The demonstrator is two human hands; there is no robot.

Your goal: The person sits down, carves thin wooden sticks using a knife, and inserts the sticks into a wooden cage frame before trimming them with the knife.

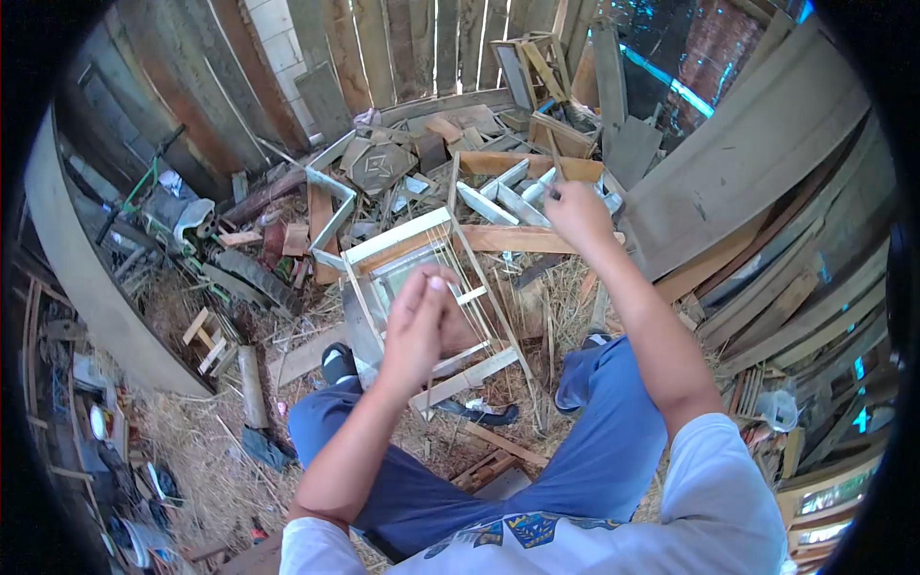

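Observation:
My left hand is raised over a light wooden frame, its fingers curled together. Whatever they may pinch is too small to make out. The frame leans between my knees, with white-painted end bars, thin side rails and several thin strips or cords along its length. My right hand is lifted further forward and to the right, closed around a thin brown stick that points up and away. A dark bit shows by its fingers, not clear enough to name. Beneath the right hand lies another wooden frame.
Scrap boards are piled against the plank wall. A large curved panel leans at right, and another board stands at left. A dark curved object lies on straw between my feet. A small wooden piece sits left.

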